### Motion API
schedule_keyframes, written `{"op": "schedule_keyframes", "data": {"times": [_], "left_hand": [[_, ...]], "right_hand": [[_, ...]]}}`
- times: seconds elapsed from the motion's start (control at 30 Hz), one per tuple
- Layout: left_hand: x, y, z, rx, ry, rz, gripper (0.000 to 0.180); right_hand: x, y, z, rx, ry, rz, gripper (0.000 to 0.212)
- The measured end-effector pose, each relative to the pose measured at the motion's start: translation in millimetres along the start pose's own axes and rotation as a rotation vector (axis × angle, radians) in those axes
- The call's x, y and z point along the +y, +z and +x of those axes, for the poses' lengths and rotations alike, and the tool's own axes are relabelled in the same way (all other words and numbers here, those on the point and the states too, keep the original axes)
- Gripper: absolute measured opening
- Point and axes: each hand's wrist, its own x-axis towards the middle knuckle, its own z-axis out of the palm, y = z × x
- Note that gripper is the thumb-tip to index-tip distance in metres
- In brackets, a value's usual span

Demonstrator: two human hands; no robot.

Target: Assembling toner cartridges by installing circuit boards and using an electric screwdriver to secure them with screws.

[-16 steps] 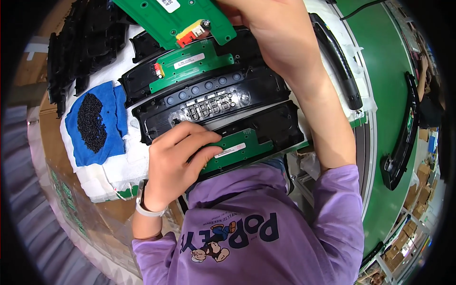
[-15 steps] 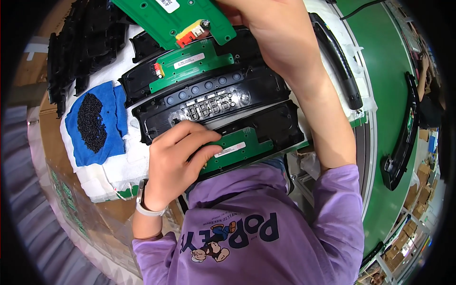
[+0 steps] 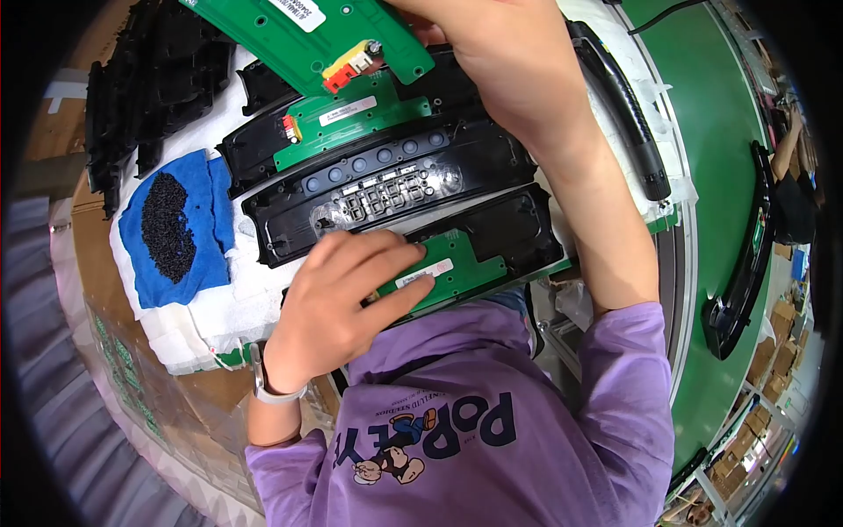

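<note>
At the top, my right hand (image 3: 518,75) grips a green circuit board (image 3: 285,48) by its right part; a red, yellow and white connector (image 3: 349,68) sits on it. My left hand (image 3: 338,290), fingers apart, lies over the left part of another circuit board (image 3: 470,279). This one is seated in the nearest black plastic housing (image 3: 505,230); its left end is hidden under the hand. Just beyond, a second black housing (image 3: 294,235) shows round buttons and a digit display (image 3: 386,200). Farther off, a third housing (image 3: 250,158) carries a green board (image 3: 299,151).
A blue cloth (image 3: 202,263) holds a heap of small black screws or similar pieces (image 3: 167,228). Black plastic parts (image 3: 167,79) are stacked at the far left. A black curved part (image 3: 623,114) lies right of my right arm, another (image 3: 742,281) on the green surface (image 3: 702,176).
My left hand has shifted slightly right over the near board, its fingers spreading across it. The board in my right hand has moved a little to the left.
</note>
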Motion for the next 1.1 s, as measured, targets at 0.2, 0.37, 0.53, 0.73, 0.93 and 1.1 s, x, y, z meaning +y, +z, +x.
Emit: {"op": "schedule_keyframes", "data": {"times": [0.2,0.37,0.53,0.73,0.93,1.1], "left_hand": [[7.9,-4.1,-0.3,-0.207,0.045,0.068,0.032],[15.5,-9.4,-1.9,-0.26,-0.018,0.068,0.037],[14.3,-6.5,-4.6,-0.215,-0.022,0.163,0.037],[5.3,-8.7,-0.8,-0.204,0.015,0.116,0.037],[-5.0,-31.3,2.3,0.096,-0.096,0.054,0.049],[-17.3,-40.4,11.0,0.763,-0.435,-0.463,0.055]], "right_hand": [[2.3,0.0,-0.2,0.003,-0.004,0.007,0.019],[3.3,-1.6,0.6,0.005,-0.047,-0.045,0.019],[-0.5,0.6,-0.8,0.009,-0.027,-0.061,0.018],[-2.1,-1.4,0.6,0.013,-0.015,-0.046,0.017],[3.0,10.1,-4.2,0.06,-0.176,0.054,0.015],[4.2,15.2,-15.5,-0.032,-0.231,0.005,0.009]]}}
